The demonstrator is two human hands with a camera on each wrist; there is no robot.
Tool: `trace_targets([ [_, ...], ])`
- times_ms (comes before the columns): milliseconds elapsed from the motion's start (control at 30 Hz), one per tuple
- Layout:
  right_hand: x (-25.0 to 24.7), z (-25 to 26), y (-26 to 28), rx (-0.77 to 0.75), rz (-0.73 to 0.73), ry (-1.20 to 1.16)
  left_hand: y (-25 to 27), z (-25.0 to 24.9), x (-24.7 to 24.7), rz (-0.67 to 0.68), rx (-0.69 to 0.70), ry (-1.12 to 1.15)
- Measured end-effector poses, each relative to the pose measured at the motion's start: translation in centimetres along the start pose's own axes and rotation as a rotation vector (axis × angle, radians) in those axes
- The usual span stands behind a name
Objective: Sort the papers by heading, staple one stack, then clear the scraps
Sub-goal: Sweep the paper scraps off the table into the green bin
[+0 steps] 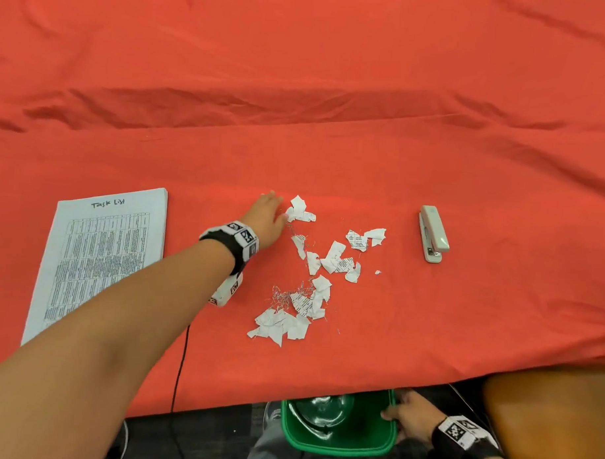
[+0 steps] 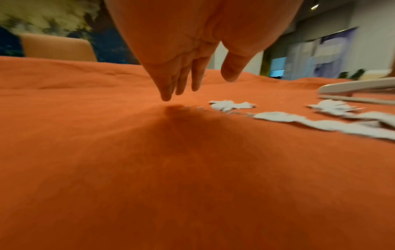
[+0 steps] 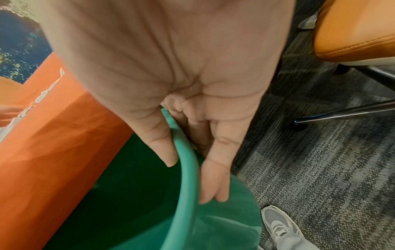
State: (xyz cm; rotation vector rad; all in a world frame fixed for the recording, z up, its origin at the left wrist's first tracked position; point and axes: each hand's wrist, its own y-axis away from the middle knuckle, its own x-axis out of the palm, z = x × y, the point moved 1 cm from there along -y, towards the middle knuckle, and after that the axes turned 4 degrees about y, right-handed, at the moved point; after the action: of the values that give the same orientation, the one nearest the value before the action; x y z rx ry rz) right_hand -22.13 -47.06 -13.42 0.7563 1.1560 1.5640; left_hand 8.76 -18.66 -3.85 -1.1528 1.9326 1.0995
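Observation:
Torn white paper scraps (image 1: 322,267) (image 2: 320,121) and loose staples lie scattered mid-table on the red cloth. My left hand (image 1: 269,214) (image 2: 186,84) hovers with straight fingers just left of the farthest scrap (image 1: 300,210), its tips close above the cloth, holding nothing. A stack of papers headed "Task List" (image 1: 98,253) lies at the left. A pale stapler (image 1: 433,234) (image 2: 352,87) rests at the right. Below the table's front edge, my right hand (image 1: 407,416) (image 3: 188,160) grips the rim of a green bin (image 1: 338,447) (image 3: 188,194), thumb inside, fingers outside.
The red cloth (image 1: 299,92) covers the whole table, wrinkled toward the back. An orange chair (image 1: 555,420) (image 3: 359,33) stands at the right beside the bin. A black cable (image 1: 181,362) hangs over the front edge. My shoe (image 3: 278,226) is on the carpet beside the bin.

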Motion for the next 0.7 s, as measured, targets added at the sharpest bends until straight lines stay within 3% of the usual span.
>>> trace_targets([
  [100, -0.2, -0.3, 0.1, 0.007, -0.002, -0.031, -0.7, 0.3, 1.0, 0.091, -0.08, -0.031],
  [200, -0.4, -0.7, 0.0, 0.031, 0.008, -0.068, 2.4, -1.4, 2.8, 0.199, 0.082, -0.04],
  [367, -0.8, -1.1, -0.6, 0.037, 0.0, -0.032, 10.1, -3.5, 5.4, 0.491, 0.333, -0.048],
  [433, -0.9, -1.1, -0.7, 0.045, 0.008, -0.035, 10.5, -3.6, 4.5, 0.427, 0.315, -0.003],
  [567, -0.8, -0.6, -0.2, 0.045, 0.004, -0.041, 5.8, -4.2, 1.2, 0.082, 0.183, 0.034],
  [700, -0.8, -0.9, -0.3, 0.047, -0.002, -0.083, -0.8, -3.8, 0.1, 0.049, 0.121, -0.044],
])
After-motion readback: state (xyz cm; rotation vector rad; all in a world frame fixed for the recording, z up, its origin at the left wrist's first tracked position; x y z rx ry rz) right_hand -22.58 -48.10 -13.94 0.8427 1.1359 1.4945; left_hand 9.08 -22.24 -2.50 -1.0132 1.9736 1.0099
